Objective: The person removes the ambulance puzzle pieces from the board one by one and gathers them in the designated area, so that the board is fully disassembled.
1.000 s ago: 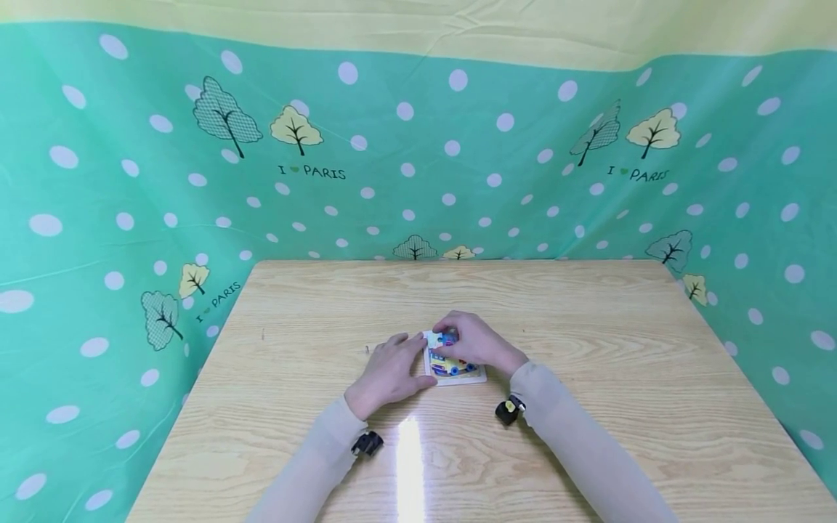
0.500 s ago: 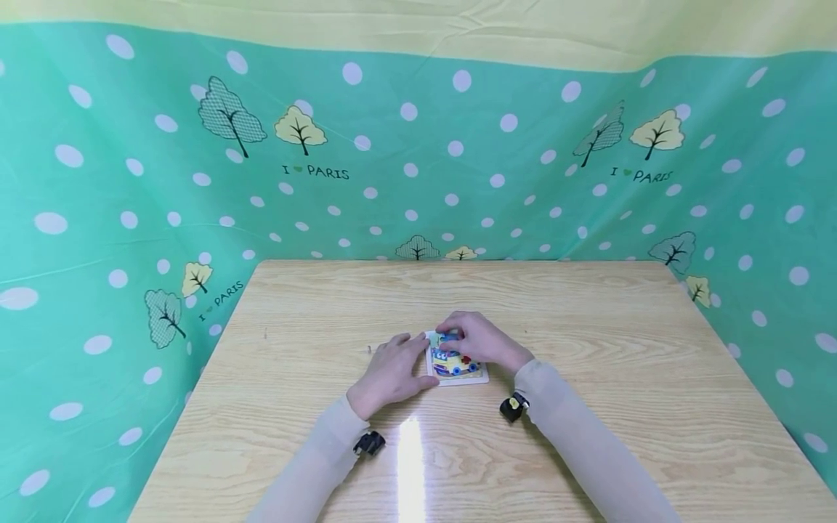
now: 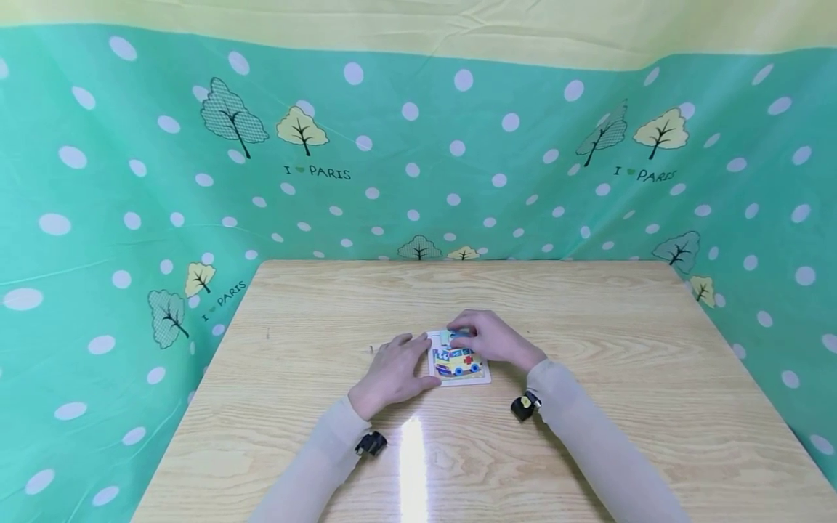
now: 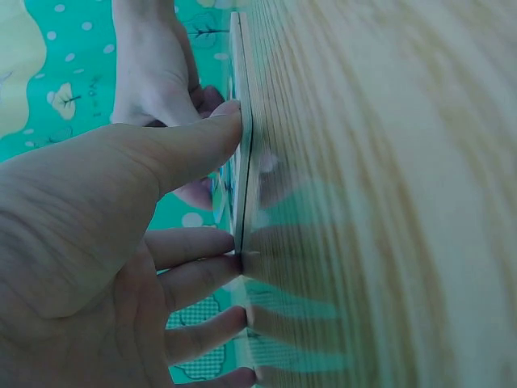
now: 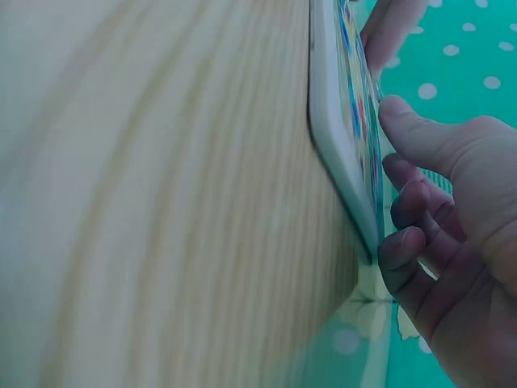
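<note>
A small square jigsaw puzzle (image 3: pixel 458 362) lies flat in a white-rimmed tray (image 3: pixel 485 379), with a yellow ambulance, red cross and blue wheels in its picture. Along the tray's left side, my left hand (image 3: pixel 394 369) steadies it: the thumb rests on the near left corner, and the straight fingers touch the edge and tabletop. Over the top part of the picture, my right hand (image 3: pixel 495 338) pinches a pale green-blue puzzle piece (image 3: pixel 447 338). In the left wrist view this piece (image 4: pixel 218 197) stands at a slant beside the tray's face. The right fingers hide the picture's upper right.
The wooden table (image 3: pixel 340 298) extends around the tray. A tiny dark object (image 3: pixel 372 349) lies left of the left fingers. Behind the table hangs a green dotted cloth (image 3: pixel 366 160). Black wrist cameras sit on both sleeves, and a light reflection shines near the front.
My right hand has shifted slightly right along the top of the puzzle, uncovering more of the ambulance. The blank white patch at the upper left no longer shows. My left hand stays at the tray.
</note>
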Action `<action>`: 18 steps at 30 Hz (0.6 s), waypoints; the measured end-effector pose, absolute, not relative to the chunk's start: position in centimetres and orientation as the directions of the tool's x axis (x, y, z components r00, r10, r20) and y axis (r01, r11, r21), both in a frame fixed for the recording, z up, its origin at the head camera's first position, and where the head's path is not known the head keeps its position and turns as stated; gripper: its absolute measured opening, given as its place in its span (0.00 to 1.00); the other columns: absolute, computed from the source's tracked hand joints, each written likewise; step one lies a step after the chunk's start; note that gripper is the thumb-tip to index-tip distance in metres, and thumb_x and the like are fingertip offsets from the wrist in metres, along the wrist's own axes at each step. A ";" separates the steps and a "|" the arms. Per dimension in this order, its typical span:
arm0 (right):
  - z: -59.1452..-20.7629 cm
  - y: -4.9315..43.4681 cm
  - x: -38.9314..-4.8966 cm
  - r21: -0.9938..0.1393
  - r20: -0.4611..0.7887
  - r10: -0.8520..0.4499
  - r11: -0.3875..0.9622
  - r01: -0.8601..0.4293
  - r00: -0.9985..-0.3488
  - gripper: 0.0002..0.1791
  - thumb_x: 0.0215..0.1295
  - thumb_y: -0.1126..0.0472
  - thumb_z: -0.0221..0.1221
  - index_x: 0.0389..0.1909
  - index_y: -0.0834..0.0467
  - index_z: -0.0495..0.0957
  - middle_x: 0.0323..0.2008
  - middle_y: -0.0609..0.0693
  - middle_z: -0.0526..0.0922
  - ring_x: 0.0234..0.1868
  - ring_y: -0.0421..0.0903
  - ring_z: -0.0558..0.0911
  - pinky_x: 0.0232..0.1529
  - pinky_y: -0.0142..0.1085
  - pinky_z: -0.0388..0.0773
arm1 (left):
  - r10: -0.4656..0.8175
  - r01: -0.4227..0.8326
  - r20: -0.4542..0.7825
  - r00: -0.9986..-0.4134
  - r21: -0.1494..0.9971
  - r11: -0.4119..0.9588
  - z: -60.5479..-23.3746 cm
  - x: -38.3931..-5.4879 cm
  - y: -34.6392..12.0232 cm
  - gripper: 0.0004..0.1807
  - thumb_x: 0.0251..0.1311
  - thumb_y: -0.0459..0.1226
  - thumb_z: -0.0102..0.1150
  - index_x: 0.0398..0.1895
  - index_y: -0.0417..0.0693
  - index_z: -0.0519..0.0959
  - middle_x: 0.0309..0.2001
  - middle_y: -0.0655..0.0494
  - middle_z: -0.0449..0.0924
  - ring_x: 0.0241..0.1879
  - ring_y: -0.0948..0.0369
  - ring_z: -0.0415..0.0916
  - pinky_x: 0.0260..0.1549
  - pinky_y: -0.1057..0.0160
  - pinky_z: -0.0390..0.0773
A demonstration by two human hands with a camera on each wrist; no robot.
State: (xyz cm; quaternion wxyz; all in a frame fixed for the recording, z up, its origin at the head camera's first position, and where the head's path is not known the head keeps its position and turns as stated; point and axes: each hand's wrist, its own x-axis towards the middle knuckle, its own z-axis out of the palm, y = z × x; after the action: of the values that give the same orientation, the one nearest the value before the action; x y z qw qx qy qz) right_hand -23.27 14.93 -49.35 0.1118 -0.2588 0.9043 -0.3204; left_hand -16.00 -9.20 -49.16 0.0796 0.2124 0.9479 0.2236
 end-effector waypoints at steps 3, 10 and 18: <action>-49.4 15.8 -23.3 -0.647 -0.032 -0.533 0.656 -0.389 -0.846 0.21 0.72 0.53 0.69 0.62 0.55 0.86 0.58 0.48 0.87 0.44 0.39 0.80 0.46 0.35 0.80 | 0.439 0.366 -0.059 -0.897 0.458 0.810 -49.2 -16.0 -9.2 0.44 0.64 0.56 0.72 0.77 0.44 0.72 0.80 0.44 0.68 0.79 0.37 0.62 0.75 0.31 0.66; -49.7 18.0 -23.5 -0.655 -0.021 -0.506 0.658 -0.370 -0.862 0.20 0.73 0.53 0.68 0.62 0.54 0.86 0.57 0.49 0.87 0.41 0.41 0.79 0.43 0.35 0.79 | 0.440 0.367 -0.064 -0.896 0.452 0.813 -49.1 -15.9 -9.2 0.44 0.65 0.56 0.72 0.77 0.43 0.72 0.80 0.44 0.67 0.79 0.37 0.62 0.75 0.32 0.66; -50.1 20.4 -23.8 -0.660 0.006 -0.447 0.670 -0.339 -0.895 0.20 0.71 0.52 0.70 0.61 0.54 0.86 0.56 0.49 0.87 0.39 0.42 0.78 0.40 0.33 0.78 | 0.437 0.361 -0.071 -0.897 0.454 0.815 -49.1 -15.9 -9.2 0.44 0.65 0.56 0.72 0.77 0.43 0.71 0.81 0.45 0.66 0.80 0.38 0.61 0.76 0.32 0.65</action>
State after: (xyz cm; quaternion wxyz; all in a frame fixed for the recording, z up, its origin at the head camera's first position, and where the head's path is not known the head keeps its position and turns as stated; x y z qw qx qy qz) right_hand -23.82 20.44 -50.06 0.0782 -0.2158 0.9106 -0.3438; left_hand -15.93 -9.16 -49.10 0.0861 0.2102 0.9486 0.2203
